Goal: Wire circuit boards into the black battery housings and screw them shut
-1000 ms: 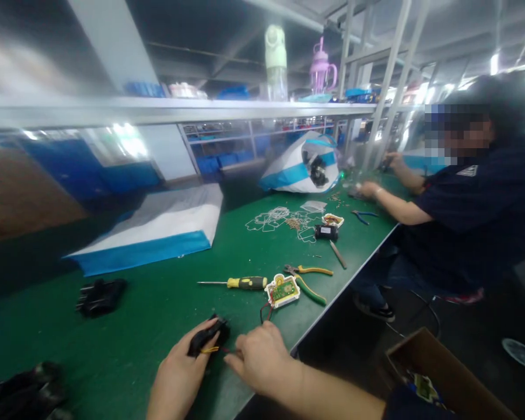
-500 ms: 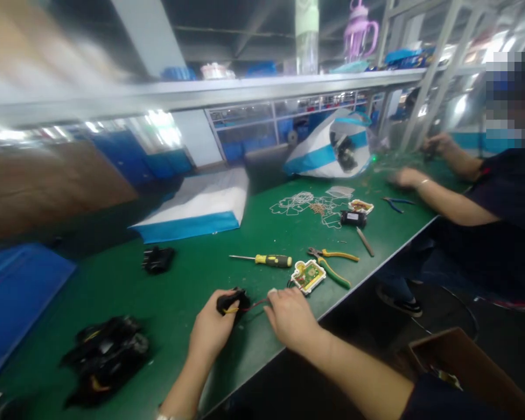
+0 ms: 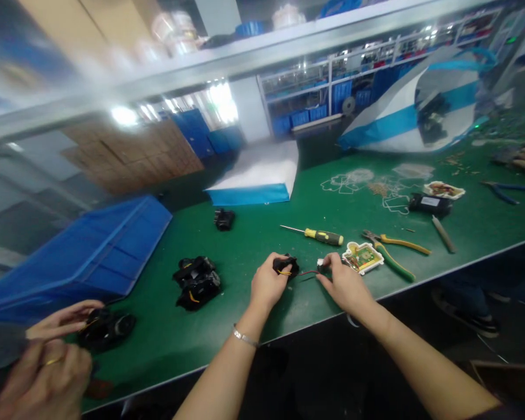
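Note:
My left hand (image 3: 266,283) is closed around a small black plastic part (image 3: 290,267) with a yellow wire on it. My right hand (image 3: 343,284) pinches a small black-and-white piece (image 3: 321,266) whose exact kind I cannot make out. Red and black wires (image 3: 307,273) stretch between the two hands. Just beyond my right fingers lies a white housing with a green circuit board (image 3: 364,257), its edge close to my knuckles. A yellow-and-black screwdriver (image 3: 324,236) and diagonal cutters with yellow and green handles (image 3: 387,248) rest on the table behind.
Black plastic assemblies (image 3: 196,283) lie on the green table (image 3: 240,251) to the left. A co-worker's hands (image 3: 48,350) hold another black assembly (image 3: 107,329) there. A blue bin (image 3: 83,256), a white-and-blue bag (image 3: 254,175) and a black cylinder (image 3: 429,204) are around.
The view has swung left, bringing a co-worker's hands into sight at the lower left. Both my hands keep their holds, with the wires still between them.

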A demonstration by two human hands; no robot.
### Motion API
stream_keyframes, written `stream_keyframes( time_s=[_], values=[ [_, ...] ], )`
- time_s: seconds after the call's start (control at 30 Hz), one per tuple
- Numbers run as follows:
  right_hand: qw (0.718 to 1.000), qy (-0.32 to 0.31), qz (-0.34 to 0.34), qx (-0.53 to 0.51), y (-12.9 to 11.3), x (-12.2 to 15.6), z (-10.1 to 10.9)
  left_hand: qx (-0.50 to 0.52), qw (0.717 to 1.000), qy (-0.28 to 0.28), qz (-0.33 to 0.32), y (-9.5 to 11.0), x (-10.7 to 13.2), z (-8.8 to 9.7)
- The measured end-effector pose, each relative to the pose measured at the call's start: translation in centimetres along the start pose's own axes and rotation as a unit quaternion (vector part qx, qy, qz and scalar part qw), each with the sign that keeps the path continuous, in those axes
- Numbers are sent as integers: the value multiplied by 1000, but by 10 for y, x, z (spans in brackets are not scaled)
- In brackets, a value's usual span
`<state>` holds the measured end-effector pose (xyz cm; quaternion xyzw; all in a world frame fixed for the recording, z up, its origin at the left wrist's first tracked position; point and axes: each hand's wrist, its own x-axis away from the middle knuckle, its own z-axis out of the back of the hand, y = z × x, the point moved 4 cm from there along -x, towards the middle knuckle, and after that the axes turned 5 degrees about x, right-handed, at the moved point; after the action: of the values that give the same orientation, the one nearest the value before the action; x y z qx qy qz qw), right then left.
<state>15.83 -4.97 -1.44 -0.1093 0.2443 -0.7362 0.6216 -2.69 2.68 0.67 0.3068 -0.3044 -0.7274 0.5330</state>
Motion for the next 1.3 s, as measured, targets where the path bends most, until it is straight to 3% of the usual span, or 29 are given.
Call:
stream_keyframes(
  time_s=[0.3,0.5,0.77,0.83,0.93,1.0,1.07,1.2,1.3],
  values=[
    [999,-8,20,-27,-3,0,4,6,1000,-3,9,0,0,1],
    [991,22,83,105,-16,7,11,-1,1000,8,17,0,1,0],
    [976,-140,118,116,-22,16,16,4,1000,4,-1,3,3,1],
    [974,-161,141,74,-20,17,20,4,1000,5,-3,2,2,1],
    [962,-207,162,-68,-19,14,26,7,1000,11,-3,2,0,1],
    [946,-223,136,-194,-18,8,27,11,1000,15,1,2,-2,1],
    [923,-196,89,-319,-19,0,26,13,1000,16,9,2,-3,1],
    [853,-87,28,-513,-31,-13,15,16,1000,15,11,1,-5,1],
    [772,-68,-14,-632,-45,-21,-2,27,1000,11,0,1,-7,2]
  ],
)
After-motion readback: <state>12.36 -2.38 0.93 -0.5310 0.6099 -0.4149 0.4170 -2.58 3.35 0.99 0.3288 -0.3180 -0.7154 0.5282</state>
